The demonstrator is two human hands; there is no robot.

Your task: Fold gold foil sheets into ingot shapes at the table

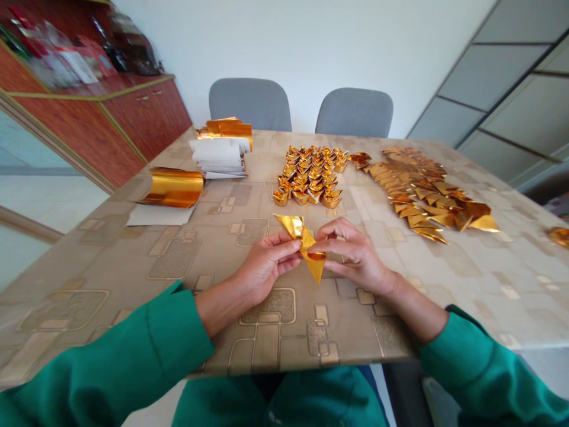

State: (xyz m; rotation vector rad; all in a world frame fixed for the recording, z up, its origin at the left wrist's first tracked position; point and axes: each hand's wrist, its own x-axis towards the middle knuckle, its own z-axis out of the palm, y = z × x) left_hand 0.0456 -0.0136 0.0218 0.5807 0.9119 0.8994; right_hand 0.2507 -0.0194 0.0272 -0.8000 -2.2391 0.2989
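A folded gold foil paper piece (313, 264) with pointed ends is held up between both hands above the near part of the table. My left hand (271, 258) pinches its middle, thumb on top and fingers behind. From the other side my right hand (355, 252) grips the same piece with thumb and fingers at its lower half. Just beyond the hands stand rows of gold paper ingots (310, 176). Off to the right lies a wide spread of flat folded gold pieces (418, 187), overlapping one another.
At the left are a curled gold sheet (175, 188) on white paper and a stack of white and gold sheets (220, 157). The patterned tablecloth (178, 255) covers the table. Two grey chairs (249, 104) stand behind. A small gold piece (559, 236) lies at the right edge.
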